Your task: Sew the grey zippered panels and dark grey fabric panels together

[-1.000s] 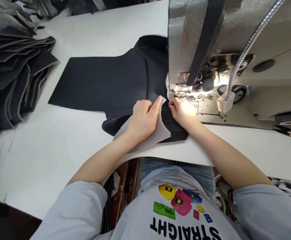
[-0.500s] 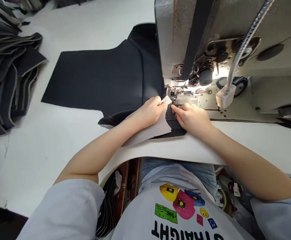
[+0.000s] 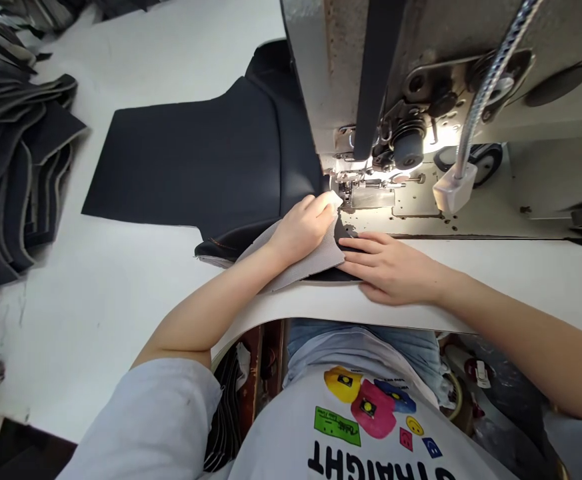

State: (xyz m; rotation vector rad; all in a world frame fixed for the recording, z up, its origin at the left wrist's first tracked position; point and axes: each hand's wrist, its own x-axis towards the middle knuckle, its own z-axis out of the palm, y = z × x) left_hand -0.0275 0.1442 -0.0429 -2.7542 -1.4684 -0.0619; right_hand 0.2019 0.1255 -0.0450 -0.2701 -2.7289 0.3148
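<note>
Fingers (image 3: 323, 204) of left hand (image 3: 298, 230) pinch grey fabric (image 3: 319, 258) (partly hidden); right hand (image 3: 395, 270) slightly spread, hold unclear.

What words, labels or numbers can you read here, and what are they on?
"IGHT": upside down on the shirt; the letters before it are cut by the picture's edge.
Green patch: lettering too small to read.
Beside the blue flower: tiny lettering, unreadable.
Sewing machine: no readable text.
</note>
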